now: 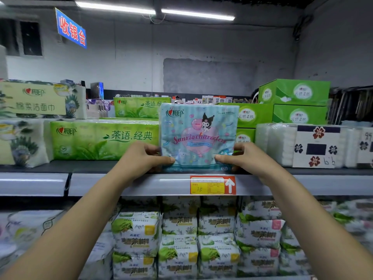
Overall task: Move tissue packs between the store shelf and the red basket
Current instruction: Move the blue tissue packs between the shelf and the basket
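Head view: pale-blue, heart-printed tissue pack (198, 136), perhaps on shelf (141, 183), clasped in both hands (139, 156) (248, 156).

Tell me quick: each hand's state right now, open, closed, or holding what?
Left hand: closed, gripping the left edge of the blue tissue pack.
Right hand: closed, gripping the same pack's right edge.

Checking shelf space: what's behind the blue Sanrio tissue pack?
Green boxes show past its right edge, a long green tissue pack past its left. Whatever stands directly behind the Sanrio pack is covered.
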